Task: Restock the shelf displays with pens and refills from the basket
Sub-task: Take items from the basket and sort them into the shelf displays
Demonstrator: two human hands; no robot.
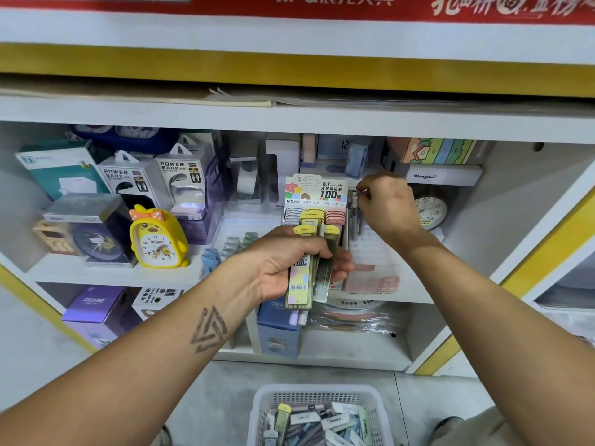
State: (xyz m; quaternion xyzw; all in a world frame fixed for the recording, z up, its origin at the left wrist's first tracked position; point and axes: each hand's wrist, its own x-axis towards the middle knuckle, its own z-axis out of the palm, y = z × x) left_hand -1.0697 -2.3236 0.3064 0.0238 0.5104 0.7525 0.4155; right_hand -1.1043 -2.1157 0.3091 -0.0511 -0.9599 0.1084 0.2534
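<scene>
Where white shelves [289,119] stand, a basket [317,394] sits below.

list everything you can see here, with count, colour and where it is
lead refill cases: a handful, yellow-capped, in the left hand
refill display box: one, white with yellow and pink cases, middle shelf
pens: a few, grey, right of the display
duck clock: one, yellow, middle shelf left
power bank boxes: two, white, behind the clock
basket: one, white, on the floor, holding refills
left hand: grips the cases
right hand: pinches a pen top
</scene>
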